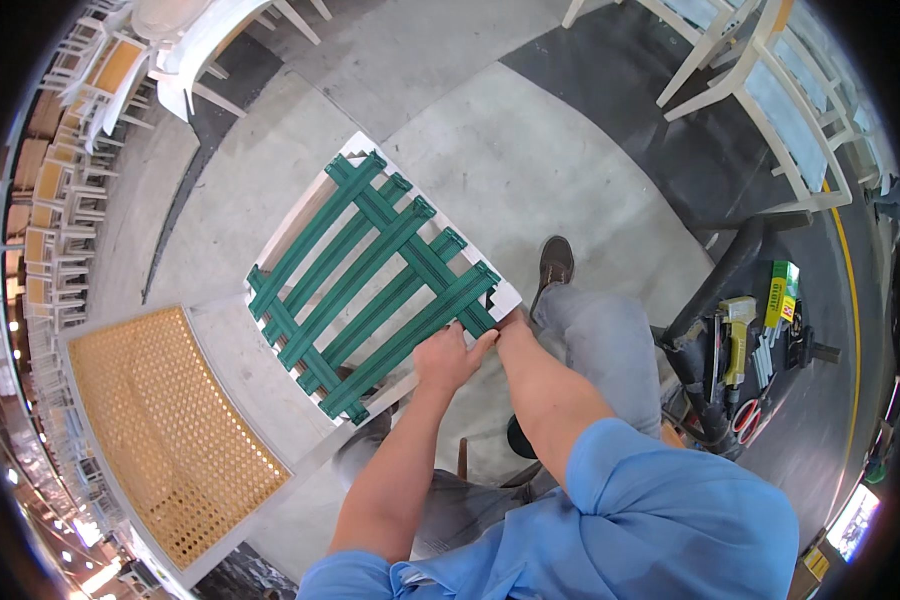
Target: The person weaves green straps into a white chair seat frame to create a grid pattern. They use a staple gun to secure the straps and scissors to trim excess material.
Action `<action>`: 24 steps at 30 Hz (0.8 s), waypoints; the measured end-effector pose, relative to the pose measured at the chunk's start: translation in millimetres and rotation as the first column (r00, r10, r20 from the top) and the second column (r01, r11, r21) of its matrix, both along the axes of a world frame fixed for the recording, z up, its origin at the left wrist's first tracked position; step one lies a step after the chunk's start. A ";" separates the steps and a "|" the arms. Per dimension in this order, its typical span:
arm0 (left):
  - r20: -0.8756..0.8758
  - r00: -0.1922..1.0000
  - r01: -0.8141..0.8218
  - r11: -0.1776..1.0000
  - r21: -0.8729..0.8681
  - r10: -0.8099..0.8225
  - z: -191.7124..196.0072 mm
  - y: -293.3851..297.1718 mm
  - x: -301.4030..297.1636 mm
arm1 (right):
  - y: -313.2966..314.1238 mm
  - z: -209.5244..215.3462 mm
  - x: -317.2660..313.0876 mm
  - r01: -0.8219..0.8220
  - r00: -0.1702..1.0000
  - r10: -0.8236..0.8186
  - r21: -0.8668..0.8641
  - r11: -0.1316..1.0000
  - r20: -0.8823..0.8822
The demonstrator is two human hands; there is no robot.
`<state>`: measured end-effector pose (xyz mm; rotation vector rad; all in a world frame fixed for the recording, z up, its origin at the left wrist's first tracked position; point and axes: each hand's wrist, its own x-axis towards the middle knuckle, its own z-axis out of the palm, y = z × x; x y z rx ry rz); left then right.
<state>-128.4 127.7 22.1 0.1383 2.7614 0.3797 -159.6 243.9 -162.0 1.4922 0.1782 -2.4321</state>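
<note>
A chair lies in front of me, its light seat frame (508, 298) crossed by woven green webbing straps (400, 240). Its cane backrest (175, 420) extends to the left. My left hand (446, 358) is closed at the near right edge of the seat, fingers curled against the frame and webbing, thumb pointing right along a strap end. Beside it, my right hand (510, 320) reaches to the seat's right corner. Its fingers are hidden behind the corner and the strap end, so what they hold does not show.
At my right, a dark stand (705, 335) bears red-handled scissors (746, 420), a green-and-yellow box (782, 290) and several small tools. White chairs (770, 110) stand far right. Rows of chairs (60, 190) line the left. My shoe (556, 260) rests on the concrete floor (490, 150).
</note>
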 end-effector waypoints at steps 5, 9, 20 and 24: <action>-0.124 0.992 0.022 0.995 0.094 -0.011 -4.2 -5.3 -0.9 | -6.2 -27.8 -1.5 0.044 0.989 -0.054 -0.081 0.996 -0.135; -0.150 0.989 0.000 0.999 0.052 0.008 -8.3 0.7 -6.8 | -0.8 -39.5 -0.3 0.097 0.974 -0.116 -0.108 0.989 -0.194; 0.197 0.969 -0.139 0.988 -0.066 0.149 -4.0 8.4 -7.7 | -7.5 -10.5 -11.8 0.150 0.937 -0.139 0.011 0.989 -0.321; -0.338 0.940 0.042 0.969 0.245 0.045 24.7 3.2 8.6 | -2.0 14.8 -27.6 0.128 0.884 -0.008 0.225 0.966 -0.468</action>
